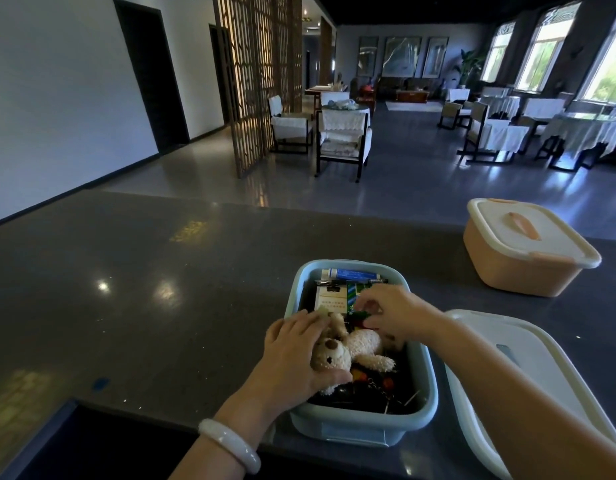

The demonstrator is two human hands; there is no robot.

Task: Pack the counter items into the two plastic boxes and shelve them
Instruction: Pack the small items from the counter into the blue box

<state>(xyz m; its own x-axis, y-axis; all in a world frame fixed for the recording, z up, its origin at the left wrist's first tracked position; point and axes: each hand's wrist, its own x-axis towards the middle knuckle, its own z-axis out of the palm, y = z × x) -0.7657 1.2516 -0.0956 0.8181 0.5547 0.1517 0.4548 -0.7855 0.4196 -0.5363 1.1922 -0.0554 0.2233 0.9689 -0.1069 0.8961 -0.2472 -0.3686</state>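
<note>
Blue box (362, 429) at counter's (143, 289) near edge; left hand (292, 355) gripped teddy bear (348, 351), right hand (393, 313) pinched small item; bare counter leftward.

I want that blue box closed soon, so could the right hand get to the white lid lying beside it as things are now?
Probably yes. The white lid lies bare on the counter just right of the blue box, under the right forearm, with nothing on top. But the right hand is busy pinching something inside the box and must let go first.
</note>
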